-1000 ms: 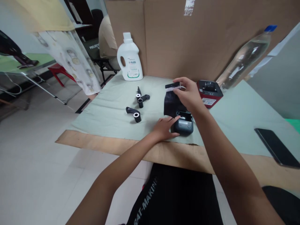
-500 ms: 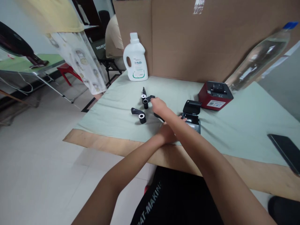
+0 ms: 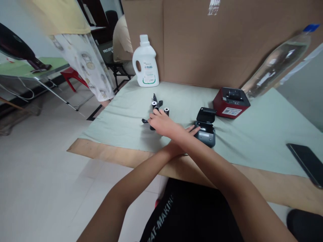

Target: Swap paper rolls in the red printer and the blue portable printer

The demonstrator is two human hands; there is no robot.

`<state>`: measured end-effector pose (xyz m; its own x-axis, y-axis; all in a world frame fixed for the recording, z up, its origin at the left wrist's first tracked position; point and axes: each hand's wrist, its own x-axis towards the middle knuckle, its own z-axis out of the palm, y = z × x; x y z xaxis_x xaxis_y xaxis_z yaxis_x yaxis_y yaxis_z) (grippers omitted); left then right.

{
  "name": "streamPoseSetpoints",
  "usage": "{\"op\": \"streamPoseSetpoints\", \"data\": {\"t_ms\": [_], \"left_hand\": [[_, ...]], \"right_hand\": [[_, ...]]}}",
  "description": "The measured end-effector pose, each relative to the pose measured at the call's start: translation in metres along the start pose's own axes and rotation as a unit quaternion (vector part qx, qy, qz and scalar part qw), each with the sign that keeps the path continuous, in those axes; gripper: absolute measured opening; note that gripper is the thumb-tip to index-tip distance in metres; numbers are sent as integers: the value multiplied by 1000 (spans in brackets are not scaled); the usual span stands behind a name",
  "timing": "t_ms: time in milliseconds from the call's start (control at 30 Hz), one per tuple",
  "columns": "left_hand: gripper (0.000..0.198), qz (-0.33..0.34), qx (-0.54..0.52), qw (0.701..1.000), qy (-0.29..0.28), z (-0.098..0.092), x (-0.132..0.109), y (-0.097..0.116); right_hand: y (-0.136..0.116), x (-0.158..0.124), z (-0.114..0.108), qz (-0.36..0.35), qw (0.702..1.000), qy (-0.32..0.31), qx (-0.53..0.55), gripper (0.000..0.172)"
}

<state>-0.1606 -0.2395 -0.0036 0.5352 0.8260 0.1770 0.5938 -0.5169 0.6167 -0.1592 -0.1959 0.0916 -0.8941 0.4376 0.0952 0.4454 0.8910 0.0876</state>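
My left hand (image 3: 188,131) rests with fingers stretched out on the edge of a small dark printer (image 3: 206,138), whose lid stands up. My right forearm crosses over the left one. My right hand (image 3: 163,122) bends its fingers down over a small black roll (image 3: 152,128), and its fingertips are partly hidden. A loose black strip (image 3: 144,121) sticks out left of that hand. Just behind stand another black roll with a white core (image 3: 154,104) and a third roll (image 3: 167,111). A dark strip (image 3: 159,103) lies between them.
A white detergent bottle (image 3: 147,67) stands at the back left. A red box-shaped device (image 3: 230,104) is behind the printer. A clear bottle (image 3: 280,64) leans at the back right. Near the front right lies a phone (image 3: 306,163). Beyond the table, a person (image 3: 83,57) stands.
My right hand has moved left and nearer to me, over the front roll. The roll it covered before shows behind it. My left hand stays at the printer, more of which is visible.
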Motion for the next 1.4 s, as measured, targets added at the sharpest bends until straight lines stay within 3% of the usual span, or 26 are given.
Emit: {"op": "streamPoseSetpoints", "data": {"t_ms": [133, 200, 233, 300, 433, 500, 533, 733, 867, 933, 1100, 1200, 1300, 1400], "left_hand": [[71, 27, 24, 999, 6, -4, 0, 4], [71, 22, 27, 999, -11, -6, 1, 5], [72, 18, 24, 999, -16, -6, 1, 5], [76, 15, 11, 1000, -5, -5, 1, 4], [72, -5, -10, 999, 33, -5, 0, 4], [67, -22, -5, 999, 31, -7, 1, 5], [66, -19, -5, 999, 28, -7, 2, 4], [83, 53, -46, 997, 34, -8, 2, -3], [91, 17, -42, 999, 28, -9, 0, -3], [90, 7, -35, 999, 20, -11, 0, -1], [90, -6, -25, 1000, 8, -14, -1, -1], [88, -3, -19, 1000, 5, -13, -1, -2], [90, 0, -17, 1000, 8, -13, -2, -1], [90, 0, -15, 1000, 7, -14, -2, 1]], "right_hand": [[12, -11, 9, 21, 996, 63, 58, 27], [17, -16, 9, 53, 977, 103, 179, 21], [19, -18, 9, 72, 953, 131, 265, 20], [23, -26, 6, 107, 865, 196, 449, 22], [33, -58, -4, 154, 631, 281, 706, 32], [38, -83, -13, 168, 556, 285, 763, 37], [41, -96, -17, 175, 537, 283, 775, 38], [58, -171, -28, 241, 535, 266, 765, 43], [76, -202, -19, 270, 575, 271, 723, 59], [84, -212, -15, 259, 590, 284, 710, 61], [94, -225, -10, 250, 595, 295, 705, 58], [94, -232, -10, 235, 584, 279, 725, 58], [92, -237, -11, 191, 567, 304, 741, 55], [89, -239, -15, 169, 583, 313, 730, 65]]}}
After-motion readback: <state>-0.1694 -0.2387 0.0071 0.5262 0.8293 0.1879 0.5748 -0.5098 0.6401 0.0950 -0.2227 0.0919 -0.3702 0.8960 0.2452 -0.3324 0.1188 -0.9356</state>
